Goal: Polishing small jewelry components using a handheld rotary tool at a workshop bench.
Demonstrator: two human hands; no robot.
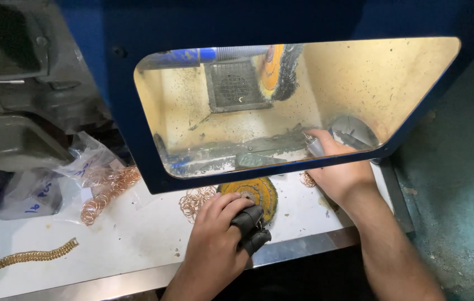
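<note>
Left hand [214, 237], nearest the camera, rests on the white worktop [131, 234]; black finger guards [251, 226] cover two fingers, grip loosely curled, holding nothing. Yellow buffing wheel [254, 192] lies flat just beyond those fingertips, copper rings [195, 199] beside it. Farther in, right hand [337, 167] reaches behind the clear shield [220, 139], grip closed on a small grey piece [314, 146].

At our nine o'clock we see a crumpled clear plastic bag [89, 161] on the white bench, copper-coloured rings spilling beside it. Farther toward eight o'clock lies a second clear plastic bag [28, 195] (blue handwriting on it).
</note>
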